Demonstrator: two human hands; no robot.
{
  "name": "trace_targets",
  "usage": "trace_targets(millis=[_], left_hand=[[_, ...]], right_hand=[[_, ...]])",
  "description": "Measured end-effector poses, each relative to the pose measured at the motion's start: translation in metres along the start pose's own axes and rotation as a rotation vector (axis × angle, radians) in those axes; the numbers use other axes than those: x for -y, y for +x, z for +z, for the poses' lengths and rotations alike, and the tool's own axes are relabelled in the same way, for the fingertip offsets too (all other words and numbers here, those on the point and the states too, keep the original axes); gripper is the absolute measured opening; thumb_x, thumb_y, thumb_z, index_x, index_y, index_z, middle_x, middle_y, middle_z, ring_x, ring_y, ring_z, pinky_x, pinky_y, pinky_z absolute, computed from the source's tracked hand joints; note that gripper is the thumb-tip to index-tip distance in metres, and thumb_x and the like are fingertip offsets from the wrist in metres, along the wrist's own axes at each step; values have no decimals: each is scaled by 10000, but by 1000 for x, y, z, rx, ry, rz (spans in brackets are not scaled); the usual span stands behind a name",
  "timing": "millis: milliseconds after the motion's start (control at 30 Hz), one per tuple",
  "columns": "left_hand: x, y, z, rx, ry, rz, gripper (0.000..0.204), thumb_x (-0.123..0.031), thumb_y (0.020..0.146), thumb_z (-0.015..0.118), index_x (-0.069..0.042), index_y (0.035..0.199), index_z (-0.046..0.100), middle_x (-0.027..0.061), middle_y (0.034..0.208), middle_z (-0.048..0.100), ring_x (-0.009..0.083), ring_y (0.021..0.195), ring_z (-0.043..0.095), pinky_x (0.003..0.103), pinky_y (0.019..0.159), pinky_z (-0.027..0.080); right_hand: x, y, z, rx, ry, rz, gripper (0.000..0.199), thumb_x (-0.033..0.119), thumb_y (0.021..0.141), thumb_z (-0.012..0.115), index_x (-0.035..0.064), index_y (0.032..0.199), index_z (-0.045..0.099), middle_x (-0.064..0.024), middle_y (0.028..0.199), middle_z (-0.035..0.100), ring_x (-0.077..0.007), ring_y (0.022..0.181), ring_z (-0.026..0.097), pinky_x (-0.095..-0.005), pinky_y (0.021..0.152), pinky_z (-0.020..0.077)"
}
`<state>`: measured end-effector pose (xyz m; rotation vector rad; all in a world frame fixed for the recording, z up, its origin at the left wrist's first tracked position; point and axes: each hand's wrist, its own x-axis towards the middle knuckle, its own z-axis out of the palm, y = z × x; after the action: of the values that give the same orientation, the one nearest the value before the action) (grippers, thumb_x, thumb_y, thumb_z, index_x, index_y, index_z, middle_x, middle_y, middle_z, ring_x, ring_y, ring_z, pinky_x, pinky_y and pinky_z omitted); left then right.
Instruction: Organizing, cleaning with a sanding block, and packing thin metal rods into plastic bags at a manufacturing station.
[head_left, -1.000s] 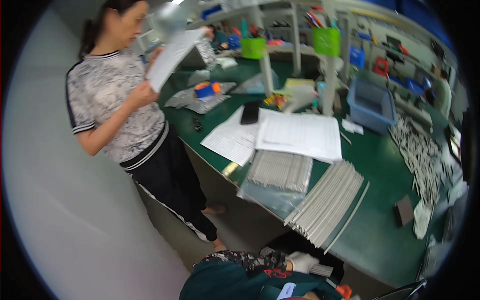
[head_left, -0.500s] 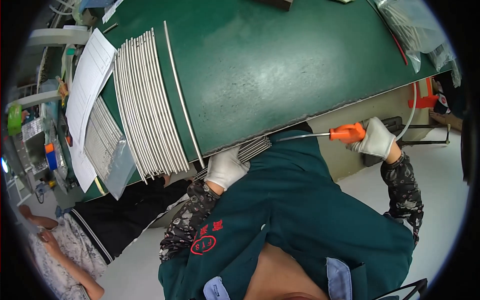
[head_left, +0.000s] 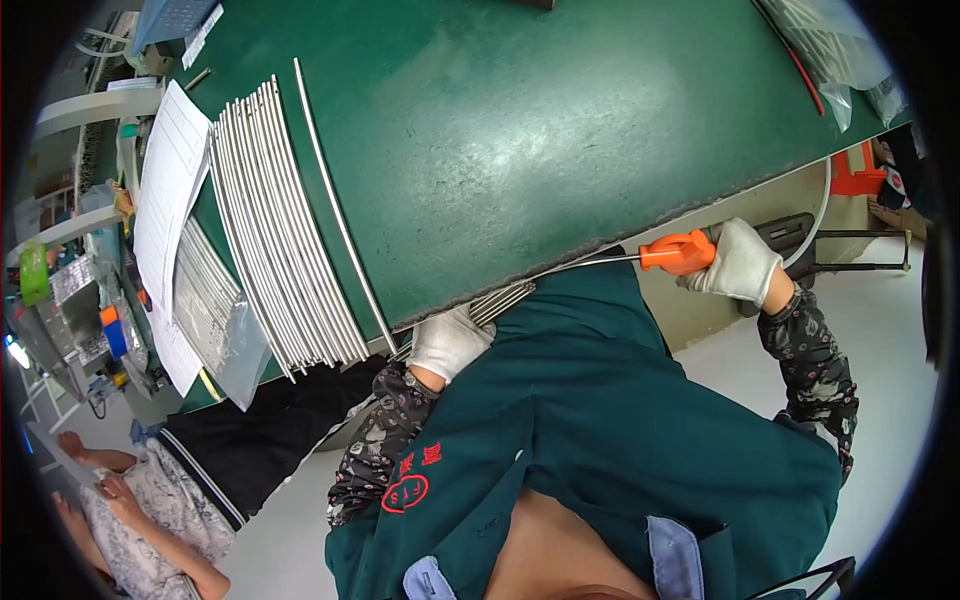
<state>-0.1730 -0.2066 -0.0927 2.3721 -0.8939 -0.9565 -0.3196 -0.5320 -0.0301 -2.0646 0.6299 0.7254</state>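
Observation:
My left hand [head_left: 450, 344], in a white glove, is wrapped round a bundle of thin metal rods [head_left: 506, 299] just below the table's front edge, over my lap. Their ends stick out on the right of the glove. My right hand [head_left: 738, 264], gloved too, grips an orange air blow gun [head_left: 677, 253] with a long thin metal nozzle. The nozzle points left along the table edge, and its tip is close to the rod ends; whether it touches them I cannot tell. A pale hose runs up behind my right hand.
On the green table [head_left: 480, 110] lies a row of several metal rods [head_left: 285, 225], with a single rod [head_left: 340, 200] beside it. Paper sheets [head_left: 172, 190] and bagged rods [head_left: 205, 300] are at the left, plastic bags [head_left: 825, 45] at the far right. Another person [head_left: 165, 500] is at lower left.
My right hand has brought the blow gun a little left and up, its nozzle nearer the rod ends. My left hand keeps its hold on the rods. The whole view has shifted slightly.

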Motion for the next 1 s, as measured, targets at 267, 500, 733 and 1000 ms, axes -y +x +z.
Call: trace_targets(millis=[267, 500, 733, 1000], left_hand=[[3, 1, 1, 22, 20, -3, 413, -274, 705, 613, -88, 1073, 597, 162, 994, 610, 339, 924, 570, 382, 830, 453], [16, 0, 12, 14, -9, -17, 455, -283, 702, 623, -85, 1109, 576, 169, 1039, 594, 344, 964, 556, 383, 861, 440], [-6, 2, -3, 110, 10, -95, 446, -298, 709, 612, -90, 1102, 580, 173, 1026, 599, 349, 952, 559, 393, 858, 441], [8, -1, 7, 88, 55, -74, 461, -321, 711, 617, -71, 1096, 579, 183, 999, 603, 357, 927, 566, 400, 842, 448]], right_hand=[[-5, 0, 3, -26, -32, -13, 347, 247, 595, 768, 25, 845, 672, -142, 699, 647, -265, 627, 621, -312, 625, 492], [-2, -3, -1, 15, 46, 7, 351, 239, 609, 764, 12, 860, 669, -123, 719, 661, -224, 642, 630, -299, 643, 496], [-15, 7, 3, -29, 11, 37, 358, 237, 605, 770, -2, 852, 665, -125, 707, 656, -227, 641, 631, -303, 634, 497], [-4, 2, 4, 3, 68, -9, 366, 250, 600, 776, 10, 856, 670, -127, 711, 657, -230, 645, 634, -313, 629, 497]])
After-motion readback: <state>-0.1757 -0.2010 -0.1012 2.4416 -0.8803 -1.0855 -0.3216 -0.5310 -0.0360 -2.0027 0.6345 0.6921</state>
